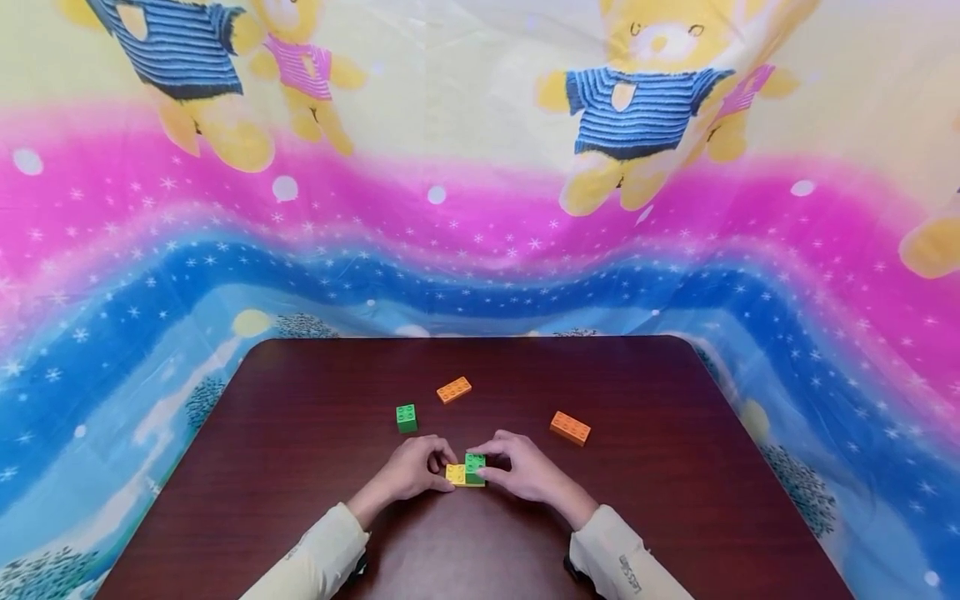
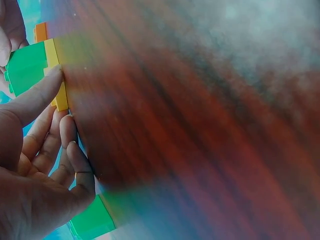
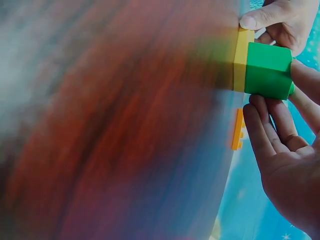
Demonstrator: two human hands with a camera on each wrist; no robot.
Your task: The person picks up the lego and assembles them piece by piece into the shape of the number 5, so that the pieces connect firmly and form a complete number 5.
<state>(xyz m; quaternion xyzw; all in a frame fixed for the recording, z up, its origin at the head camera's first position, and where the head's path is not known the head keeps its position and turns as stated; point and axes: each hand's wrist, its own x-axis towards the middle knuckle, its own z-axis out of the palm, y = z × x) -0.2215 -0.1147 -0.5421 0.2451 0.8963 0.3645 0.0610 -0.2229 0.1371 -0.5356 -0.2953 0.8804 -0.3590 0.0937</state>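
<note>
A thin yellow toy brick [image 1: 455,475] lies flat on the table near its middle front. On its right half sits a green toy brick [image 1: 474,463], studs up. My left hand [image 1: 411,468] pinches the yellow brick's left end; in the left wrist view its thumb lies along the near side of the yellow brick [image 2: 52,52]. From the right, my right hand [image 1: 527,469] holds the green brick between thumb and fingers. The right wrist view has the green brick [image 3: 269,71] against the yellow brick [image 3: 241,65], with no gap visible between them.
Beyond the left hand stands another green brick [image 1: 406,418]. A thin orange brick [image 1: 453,390] lies farther back, and a thicker orange brick [image 1: 571,427] is at the right. The dark wooden table [image 1: 322,375] meets a printed cloth [image 1: 480,225] behind.
</note>
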